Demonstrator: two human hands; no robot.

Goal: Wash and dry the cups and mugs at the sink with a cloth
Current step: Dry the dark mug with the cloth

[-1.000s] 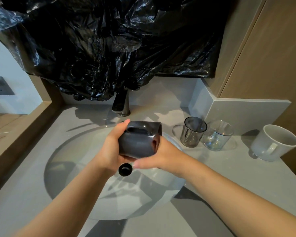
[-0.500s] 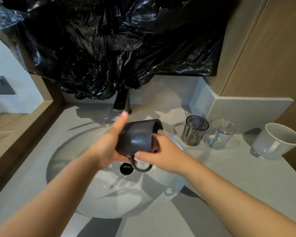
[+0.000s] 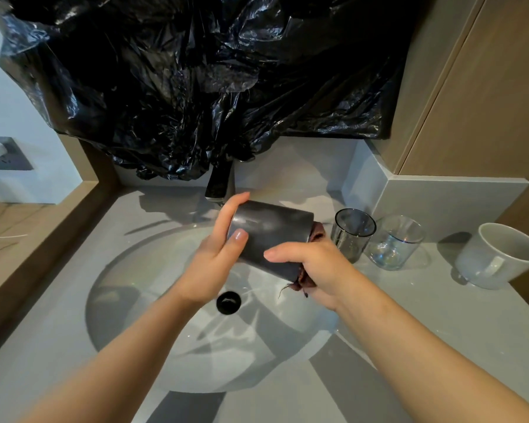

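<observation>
Left hand (image 3: 214, 257) gripping dark mug (image 3: 272, 236), right hand (image 3: 315, 270) clutching cloth (image 3: 303, 280) at its mouth, probably wiping. Glasses (image 3: 353, 236), white mug (image 3: 498, 257) seemingly waiting.

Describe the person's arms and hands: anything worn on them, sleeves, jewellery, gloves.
The left hand and right hand wear no gloves, and no rings show on the fingers in view. Neither wrist carries a watch or bracelet. Both forearms are bare right to the frame's edge, with no sleeve in view. The nails that show are trimmed short.
</observation>
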